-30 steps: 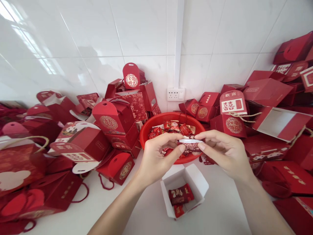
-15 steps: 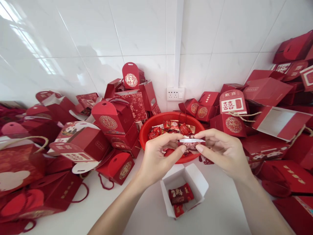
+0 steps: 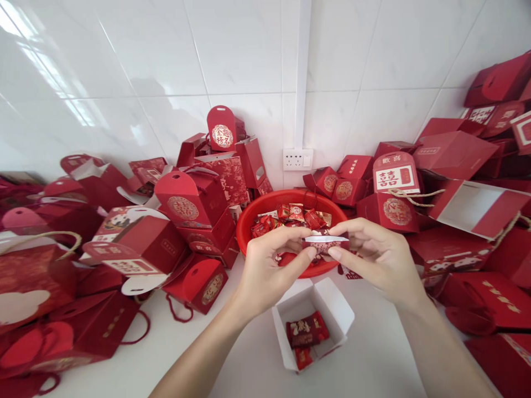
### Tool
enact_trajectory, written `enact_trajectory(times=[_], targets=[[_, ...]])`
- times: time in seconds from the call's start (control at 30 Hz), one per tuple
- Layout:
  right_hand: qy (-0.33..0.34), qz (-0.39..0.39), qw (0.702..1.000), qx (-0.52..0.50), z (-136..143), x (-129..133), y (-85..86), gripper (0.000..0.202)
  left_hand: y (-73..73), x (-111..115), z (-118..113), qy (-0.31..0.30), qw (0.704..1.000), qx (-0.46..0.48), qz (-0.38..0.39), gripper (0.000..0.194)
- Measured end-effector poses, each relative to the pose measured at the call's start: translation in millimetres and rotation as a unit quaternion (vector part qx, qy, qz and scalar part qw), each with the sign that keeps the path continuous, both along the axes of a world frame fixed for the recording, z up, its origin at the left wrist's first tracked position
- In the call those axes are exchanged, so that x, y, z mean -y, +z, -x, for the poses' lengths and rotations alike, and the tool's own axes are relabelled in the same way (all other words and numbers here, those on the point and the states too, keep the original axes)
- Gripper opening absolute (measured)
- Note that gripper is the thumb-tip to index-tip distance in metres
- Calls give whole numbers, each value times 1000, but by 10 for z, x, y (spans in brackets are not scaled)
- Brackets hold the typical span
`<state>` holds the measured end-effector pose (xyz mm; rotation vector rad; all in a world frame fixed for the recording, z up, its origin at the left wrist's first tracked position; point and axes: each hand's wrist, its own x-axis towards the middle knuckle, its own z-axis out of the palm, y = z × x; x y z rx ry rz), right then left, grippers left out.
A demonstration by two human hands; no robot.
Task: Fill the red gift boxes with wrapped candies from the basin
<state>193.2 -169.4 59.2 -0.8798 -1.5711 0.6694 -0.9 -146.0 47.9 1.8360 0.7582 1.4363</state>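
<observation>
Between both hands I hold a small dark red candy packet with a whitish seam along its near side. My left hand pinches its left end between thumb and fingers. At the right end, my right hand grips it the same way. Just beyond is a red plastic basket of wrapped candies, partly hidden by my hands. Below them stands an open white-lined box. A dark red wrapped candy and a smaller red candy lie inside it.
Red gift boxes are piled on the left, some with cord handles. Another heap of red boxes rises on the right. Behind stands a white tiled wall with a socket. The white tabletop lies under everything.
My right thumb has shifted slightly left along the packet's near side. Both hands otherwise keep their places, and the boxes and basket have not moved.
</observation>
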Motion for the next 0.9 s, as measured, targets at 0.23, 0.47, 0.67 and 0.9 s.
enact_trajectory(times=[0.23,0.47,0.67,0.9], targets=[[-14,6,1000,17,13,18,24,13,6,-7,0,-3,1000,5,-9,17],[-22,-7,1000,21,24,15,16,12,-9,-5,14,1,1000,-8,-16,17],[-16,-10,1000,24,22,24,4,13,-7,-2,16,-5,1000,-13,-13,19],[-8,-5,1000,15,27,14,-10,14,-33,2,12,-6,1000,-12,-13,19]])
